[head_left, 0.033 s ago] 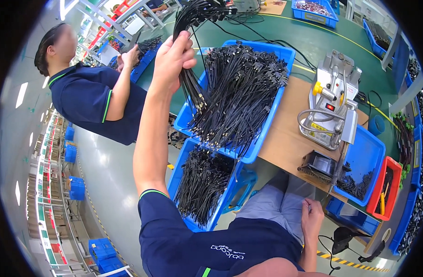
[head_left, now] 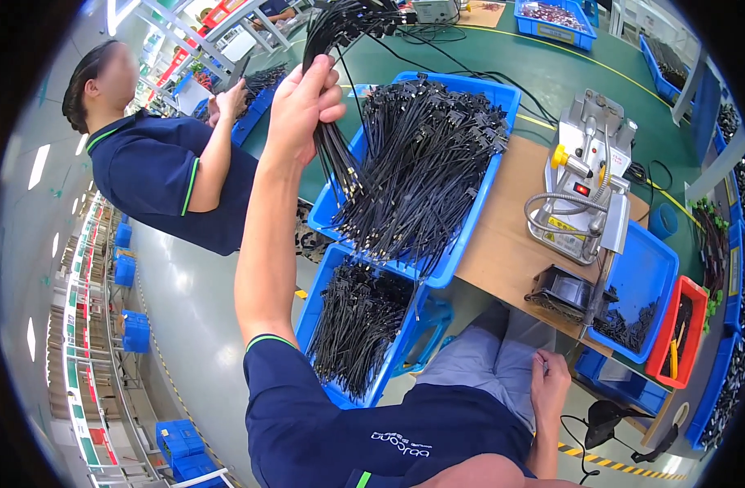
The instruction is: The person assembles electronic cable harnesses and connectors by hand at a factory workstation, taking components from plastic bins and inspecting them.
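Observation:
My left hand [head_left: 305, 110] is raised at arm's length and wrapped round a bundle of black cables [head_left: 333, 154]. The bundle's upper part loops over beyond my fist, and its lower ends hang down by the left wall of a large blue bin [head_left: 470, 232]. That bin is heaped with loose black cables [head_left: 421, 187] that have small dark connectors at the far end and metal tips at the near end. My right hand [head_left: 550, 381] rests by my thigh with its fingers curled in, and nothing shows in them.
Nearer stands a second blue bin [head_left: 313, 313] of black cables. A bench machine [head_left: 582, 183] sits on a brown board [head_left: 502, 236] at right. Beside it are a blue tray [head_left: 664, 268] of small black parts and a red bin [head_left: 688, 297]. A co-worker [head_left: 165, 171] stands at left.

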Action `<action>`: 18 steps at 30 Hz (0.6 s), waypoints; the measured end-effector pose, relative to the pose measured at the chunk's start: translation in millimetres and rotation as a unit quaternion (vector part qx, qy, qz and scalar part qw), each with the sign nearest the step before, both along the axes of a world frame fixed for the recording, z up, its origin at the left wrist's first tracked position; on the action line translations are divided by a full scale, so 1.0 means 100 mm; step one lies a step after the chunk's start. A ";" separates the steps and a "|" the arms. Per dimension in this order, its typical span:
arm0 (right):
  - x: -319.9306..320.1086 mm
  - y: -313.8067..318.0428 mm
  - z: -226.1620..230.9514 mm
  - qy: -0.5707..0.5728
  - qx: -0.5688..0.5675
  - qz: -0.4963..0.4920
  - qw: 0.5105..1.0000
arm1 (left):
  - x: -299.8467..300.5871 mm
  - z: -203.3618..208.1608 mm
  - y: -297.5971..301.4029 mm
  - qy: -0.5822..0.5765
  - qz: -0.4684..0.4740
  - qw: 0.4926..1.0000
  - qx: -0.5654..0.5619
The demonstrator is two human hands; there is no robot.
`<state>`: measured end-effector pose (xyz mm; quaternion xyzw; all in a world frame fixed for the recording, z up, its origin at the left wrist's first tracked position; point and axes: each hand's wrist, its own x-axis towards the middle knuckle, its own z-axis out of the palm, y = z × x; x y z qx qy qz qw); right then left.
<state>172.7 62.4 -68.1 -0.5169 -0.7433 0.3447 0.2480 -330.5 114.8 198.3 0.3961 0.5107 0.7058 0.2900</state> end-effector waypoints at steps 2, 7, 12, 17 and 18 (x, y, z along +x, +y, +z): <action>-0.01 -0.01 0.04 -0.001 -0.003 0.000 1.000 | 0.02 0.09 -0.10 -0.027 -0.048 0.998 0.026; -0.01 -0.05 0.06 0.006 -0.005 0.000 1.000 | 0.13 0.20 -0.31 -0.090 -0.101 0.989 0.052; 0.02 -0.11 0.06 0.018 0.023 0.005 1.000 | 0.24 0.32 -0.49 -0.134 -0.177 0.970 0.096; 0.07 -0.19 0.08 0.017 0.023 0.014 1.000 | 0.36 0.40 -0.65 -0.204 -0.258 0.935 0.133; 0.07 -0.22 0.08 0.022 0.009 0.024 0.999 | 0.41 0.40 -0.69 -0.230 -0.283 0.921 0.139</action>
